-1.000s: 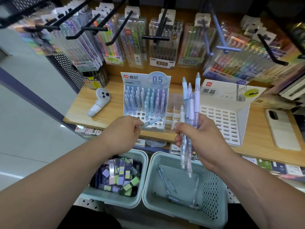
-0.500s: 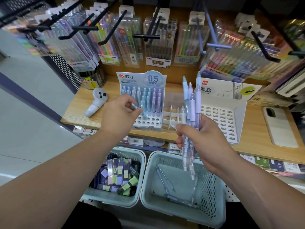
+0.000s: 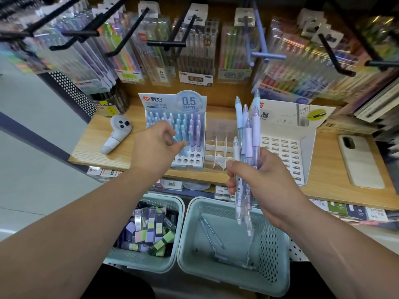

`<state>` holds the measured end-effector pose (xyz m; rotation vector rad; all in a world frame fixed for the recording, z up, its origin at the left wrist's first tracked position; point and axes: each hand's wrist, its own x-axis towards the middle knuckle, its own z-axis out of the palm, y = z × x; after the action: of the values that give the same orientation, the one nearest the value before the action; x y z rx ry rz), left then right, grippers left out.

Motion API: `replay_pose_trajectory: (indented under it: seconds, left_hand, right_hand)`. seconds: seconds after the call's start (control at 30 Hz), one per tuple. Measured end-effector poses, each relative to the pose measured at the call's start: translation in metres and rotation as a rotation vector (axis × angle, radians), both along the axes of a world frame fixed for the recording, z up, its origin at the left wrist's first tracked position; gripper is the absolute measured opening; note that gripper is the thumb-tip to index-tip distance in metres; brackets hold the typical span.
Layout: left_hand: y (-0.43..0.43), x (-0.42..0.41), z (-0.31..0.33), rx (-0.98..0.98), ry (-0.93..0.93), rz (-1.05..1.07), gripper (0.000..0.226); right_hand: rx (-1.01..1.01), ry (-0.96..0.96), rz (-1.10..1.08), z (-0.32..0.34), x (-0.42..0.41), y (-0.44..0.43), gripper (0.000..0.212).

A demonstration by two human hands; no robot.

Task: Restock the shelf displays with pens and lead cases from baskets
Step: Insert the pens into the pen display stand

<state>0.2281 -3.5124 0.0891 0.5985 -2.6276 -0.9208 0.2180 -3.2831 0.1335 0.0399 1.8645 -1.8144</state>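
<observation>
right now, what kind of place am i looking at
Most likely a stationery shop: packaged pen sets hang from hooks, a 0.5 mm pen display stands on a wooden shelf, with price labels along its edge.

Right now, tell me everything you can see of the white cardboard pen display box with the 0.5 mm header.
The white cardboard pen display box stands upright on the light wooden shelf, beside a clear divided tray. Its blue-tinted header shows a red logo and 0.5 mm. A stepped, hole-punched base holds upright pale blue and lilac pens; the front holes are empty. The left hand covers its left rows, fingers apparently pinching a pale blue pen.
</observation>
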Motion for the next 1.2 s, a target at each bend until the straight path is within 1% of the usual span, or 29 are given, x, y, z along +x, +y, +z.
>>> replay_pose_trajectory:
  seconds: [0.1,0.23,0.37,0.5,0.53,0.57,0.6,0.7,0.77,0.8,0.93,1.0,1.1,1.2]
  left_hand:
    - [0.003,-0.004,-0.001,0.06,0.031,0.018,0.022]
    - [0.004,-0.008,-0.004,0.052,0.031,0.02,0.018]
    - [0.0,-0.006,-0.015,0.037,-0.01,-0.002,0.03]
    - [0.002,-0.005,-0.01,0.102,-0.008,0.045,0.042]
    - [0.006,-0.004,-0.005,0.132,-0.002,0.044,0.045]
    - [0.012,-0.002,0.001,0.203,0.011,0.031,0.047]
    - [0.02,0.0,0.01,0.316,0.016,0.008,0.046]
    - [0.046,0.015,0.033,0.716,-0.064,-0.095,0.034]
    - [0.056,0.023,0.04,0.896,-0.096,-0.132,0.025]
    - [0.057,0.026,0.042,0.95,-0.092,-0.125,0.024]
    - [0.046,0.028,0.043,1.026,-0.045,-0.027,0.021]
    - [0.04,0.029,0.042,1.04,-0.02,-0.025,0.02]
    - [0.033,0.032,0.04,1.053,-0.017,-0.055,0.007]
    - [0.028,0.036,0.038,1.039,-0.052,-0.09,0.014]
  right_hand:
    - [-0.002,-0.002,0.007,-0.001,0.0,0.0,0.016]
    - [0.001,-0.009,0.016,-0.003,0.0,0.001,0.019]
    - [0.004,-0.021,0.044,-0.004,0.0,0.002,0.016]
    - [-0.027,-0.054,0.052,-0.002,0.0,0.0,0.018]
    - [-0.041,-0.068,0.044,-0.002,0.0,-0.001,0.018]
    - [-0.052,-0.081,0.035,-0.002,0.0,-0.002,0.018]
    - [-0.058,-0.089,0.028,-0.001,0.0,-0.003,0.018]
    - [-0.044,-0.074,0.055,0.0,0.0,-0.008,0.017]
    - [-0.023,-0.061,0.128,0.001,0.002,-0.011,0.015]
    - [-0.018,-0.062,0.181,0.002,0.004,-0.013,0.016]
    - [-0.006,-0.1,0.357,0.0,0.014,-0.019,0.018]
    - [0.007,-0.099,0.383,-0.001,0.016,-0.022,0.022]
    - [0.002,-0.099,0.382,-0.003,0.016,-0.025,0.027]
    - [0.005,-0.097,0.395,-0.003,0.017,-0.026,0.023]
